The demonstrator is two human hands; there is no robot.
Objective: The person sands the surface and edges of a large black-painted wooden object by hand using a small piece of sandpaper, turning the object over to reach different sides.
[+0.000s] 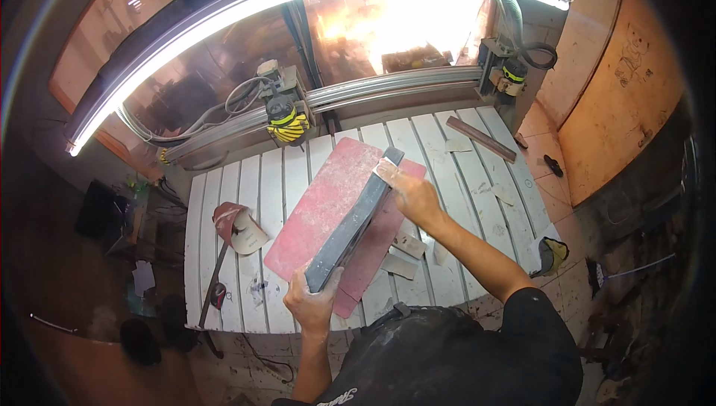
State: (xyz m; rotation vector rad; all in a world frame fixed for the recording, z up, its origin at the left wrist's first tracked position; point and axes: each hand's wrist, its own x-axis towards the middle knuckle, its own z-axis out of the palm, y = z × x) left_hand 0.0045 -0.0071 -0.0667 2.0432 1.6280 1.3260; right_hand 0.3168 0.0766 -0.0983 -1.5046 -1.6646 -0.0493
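Note:
A long, dark grey, slightly curved piece (349, 221) lies aslant over a dusty red rectangular board (319, 199). My left hand (313, 299) grips its near end, thumb on one side and fingers on the other. Near the far end, my right hand (411, 190) presses a small whitish piece (382, 167), perhaps sandpaper, against the dark piece's surface. Its fingertips partly hide that small piece. Several light grey sheet pieces (399, 266) lie beside the red board, under my right forearm. What the dark piece is made of, I cannot tell.
A white slatted table (274, 311) carries a red and beige cap (246, 232), a metal bar (215, 285), a red and black tape measure (218, 296) and a brown strip (481, 139). Behind it, a machine head with a yellow-black striped cover (290, 128) hangs on a metal rail (391, 88).

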